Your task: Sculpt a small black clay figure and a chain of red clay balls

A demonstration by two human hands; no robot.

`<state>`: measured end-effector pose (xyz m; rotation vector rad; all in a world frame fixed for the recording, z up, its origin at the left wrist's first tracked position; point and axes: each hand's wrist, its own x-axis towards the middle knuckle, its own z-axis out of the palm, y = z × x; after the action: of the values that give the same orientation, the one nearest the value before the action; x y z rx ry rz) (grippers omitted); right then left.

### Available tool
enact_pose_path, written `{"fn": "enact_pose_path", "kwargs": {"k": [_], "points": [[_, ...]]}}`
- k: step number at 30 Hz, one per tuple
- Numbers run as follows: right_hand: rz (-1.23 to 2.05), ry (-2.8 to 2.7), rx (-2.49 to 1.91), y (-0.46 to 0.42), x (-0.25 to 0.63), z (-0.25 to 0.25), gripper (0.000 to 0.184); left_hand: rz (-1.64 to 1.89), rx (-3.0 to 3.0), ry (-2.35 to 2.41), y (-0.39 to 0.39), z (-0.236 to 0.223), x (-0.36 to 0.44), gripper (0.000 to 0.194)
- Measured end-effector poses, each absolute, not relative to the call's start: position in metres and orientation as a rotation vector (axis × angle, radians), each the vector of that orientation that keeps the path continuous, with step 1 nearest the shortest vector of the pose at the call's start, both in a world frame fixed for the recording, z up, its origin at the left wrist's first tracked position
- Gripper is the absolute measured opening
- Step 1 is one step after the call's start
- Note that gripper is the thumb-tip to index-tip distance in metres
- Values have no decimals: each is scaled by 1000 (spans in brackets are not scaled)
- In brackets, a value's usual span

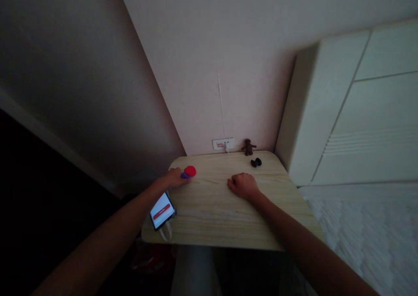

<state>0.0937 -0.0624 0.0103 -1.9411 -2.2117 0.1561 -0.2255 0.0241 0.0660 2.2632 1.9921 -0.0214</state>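
Note:
My left hand (176,177) is at the left side of the wooden table (209,217). Its fingers are closed around the purple part of a small object with a round red top (190,171); its exact kind is too small to tell. My right hand (243,185) rests on the tabletop right of the middle, curled into a loose fist, and nothing shows in it. Beyond that hand lie two small black pieces (256,162), close together. Behind them, against the wall, is a small brown bear figure (248,147).
A lit phone (162,211) with a white cable (166,232) lies by the table's left edge, close under my left forearm. A wall socket (223,144) with a plug sits above the back edge. At the right stand a white headboard (369,113) and a mattress (359,226).

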Motion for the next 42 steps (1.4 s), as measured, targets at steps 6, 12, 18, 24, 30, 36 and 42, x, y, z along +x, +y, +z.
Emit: {"fn": "enact_pose_path", "kwargs": {"k": [6, 12, 18, 24, 30, 36, 42], "points": [[151, -2212, -1954, -63, 93, 13, 47, -70, 2282, 1954, 30, 58, -232, 32], [165, -2214, -1954, -63, 93, 13, 47, -79, 2296, 1915, 37, 59, -229, 65], [170, -2213, -1935, -62, 94, 12, 46, -2, 2471, 1683, 41, 55, -208, 67], [199, -2199, -1905, -61, 95, 11, 45, 124, 2565, 1526, 44, 68, -180, 40], [289, -2135, -1876, -57, 94, 8, 44, 578, 2559, 1327, 32, 81, -101, 44], [376, -1853, -1877, -52, 101, 5, 37, 992, 1943, 1093, 23, 56, -42, 37], [493, -1490, -1697, -41, 125, -1, 51, 1083, 1540, 1108, 17, 23, -16, 45]]}}
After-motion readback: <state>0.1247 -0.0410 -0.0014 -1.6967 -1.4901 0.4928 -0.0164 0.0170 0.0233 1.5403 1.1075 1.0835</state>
